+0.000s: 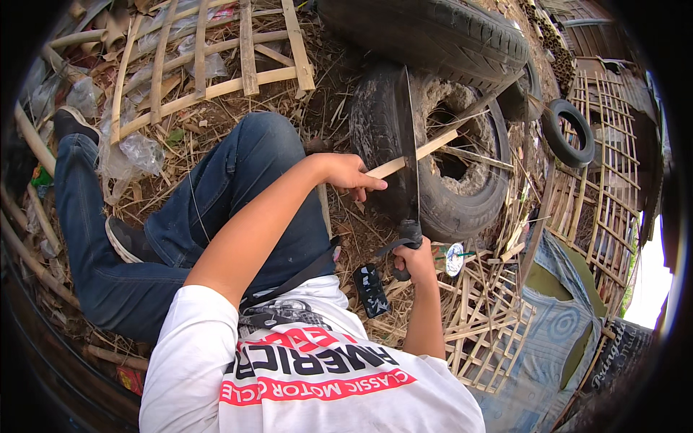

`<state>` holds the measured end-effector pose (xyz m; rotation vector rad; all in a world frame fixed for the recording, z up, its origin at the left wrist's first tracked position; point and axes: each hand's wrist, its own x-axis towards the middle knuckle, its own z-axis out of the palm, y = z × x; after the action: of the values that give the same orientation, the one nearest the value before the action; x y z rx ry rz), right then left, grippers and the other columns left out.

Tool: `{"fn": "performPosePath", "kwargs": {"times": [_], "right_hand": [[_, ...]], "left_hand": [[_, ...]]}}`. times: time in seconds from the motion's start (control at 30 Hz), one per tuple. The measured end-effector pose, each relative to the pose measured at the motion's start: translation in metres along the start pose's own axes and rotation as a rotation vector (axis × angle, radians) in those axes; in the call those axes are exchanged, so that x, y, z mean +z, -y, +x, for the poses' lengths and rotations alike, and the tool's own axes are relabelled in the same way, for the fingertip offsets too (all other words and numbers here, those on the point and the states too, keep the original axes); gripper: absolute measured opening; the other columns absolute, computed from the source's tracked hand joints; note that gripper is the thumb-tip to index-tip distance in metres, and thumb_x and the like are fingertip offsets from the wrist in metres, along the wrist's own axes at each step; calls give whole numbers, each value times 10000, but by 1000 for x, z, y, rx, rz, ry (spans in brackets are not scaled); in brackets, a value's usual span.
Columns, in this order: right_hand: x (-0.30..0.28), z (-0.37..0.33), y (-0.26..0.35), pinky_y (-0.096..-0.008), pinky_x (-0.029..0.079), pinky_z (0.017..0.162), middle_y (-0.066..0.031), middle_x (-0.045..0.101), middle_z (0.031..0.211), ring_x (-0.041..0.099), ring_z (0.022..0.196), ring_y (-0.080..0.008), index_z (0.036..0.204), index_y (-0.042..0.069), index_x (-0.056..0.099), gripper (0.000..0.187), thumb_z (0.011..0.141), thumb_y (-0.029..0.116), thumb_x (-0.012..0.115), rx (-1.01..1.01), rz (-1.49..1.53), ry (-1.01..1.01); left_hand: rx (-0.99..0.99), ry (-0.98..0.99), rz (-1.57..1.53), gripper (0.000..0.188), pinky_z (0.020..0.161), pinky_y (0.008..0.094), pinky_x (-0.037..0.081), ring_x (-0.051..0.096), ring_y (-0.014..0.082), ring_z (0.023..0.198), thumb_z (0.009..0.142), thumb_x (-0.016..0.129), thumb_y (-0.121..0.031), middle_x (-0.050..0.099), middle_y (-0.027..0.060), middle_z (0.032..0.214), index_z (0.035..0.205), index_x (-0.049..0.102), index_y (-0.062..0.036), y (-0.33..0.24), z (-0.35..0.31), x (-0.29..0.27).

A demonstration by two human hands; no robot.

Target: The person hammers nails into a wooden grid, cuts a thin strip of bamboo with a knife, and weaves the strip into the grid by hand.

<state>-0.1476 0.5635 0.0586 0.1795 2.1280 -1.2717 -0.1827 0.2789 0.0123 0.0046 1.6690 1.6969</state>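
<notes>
My left hand [351,175] pinches a pale bamboo strip [436,143] near its lower left end. The strip slants up to the right, across the old tire [462,209]. In my right hand [416,261] is the dark handle of a long machete [407,155], its blade pointing away from me. The blade crosses the strip at about its middle; whether it has cut into the wood I cannot tell. Behind both lies the worn tire, its hollow crusted with pale, rough material.
A second tire [440,36] leans above the first, and a smaller tire [568,133] lies farther right. Bamboo lattices stand at upper left [249,54] and lower right [480,332]. A black phone [371,290] rests on the straw-covered ground near a white disc [454,260].
</notes>
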Motion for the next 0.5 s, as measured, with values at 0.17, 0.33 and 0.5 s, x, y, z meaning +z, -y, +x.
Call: {"fn": "performPosePath", "kwargs": {"times": [0.17, 0.33, 0.5], "right_hand": [[-9, -1, 11, -292, 370, 404, -70, 533, 587, 480, 408, -157, 832, -15, 544, 198, 638, -52, 558, 76, 126, 51], [-22, 2, 4, -294, 351, 404, -50, 497, 578, 446, 392, -144, 884, -5, 532, 273, 619, -7, 599, 149, 388, 261], [-21, 8, -17, -300, 334, 393, -26, 457, 545, 423, 362, -128, 909, 7, 493, 334, 627, 52, 667, 276, 776, 511]], "left_hand": [[100, 293, -264, 359, 796, 304, 502, 688, 177, 764, 969, 566, -324, 657, 61, 685, 1052, 634, 18, 0, 13, 0], [99, 353, -198, 343, 885, 345, 470, 701, 206, 785, 973, 558, -314, 635, 60, 629, 1069, 604, 12, -8, 12, -7], [77, 358, -183, 307, 895, 360, 467, 707, 214, 827, 973, 561, -289, 635, 56, 622, 1082, 569, -1, -2, 10, -16]]}}
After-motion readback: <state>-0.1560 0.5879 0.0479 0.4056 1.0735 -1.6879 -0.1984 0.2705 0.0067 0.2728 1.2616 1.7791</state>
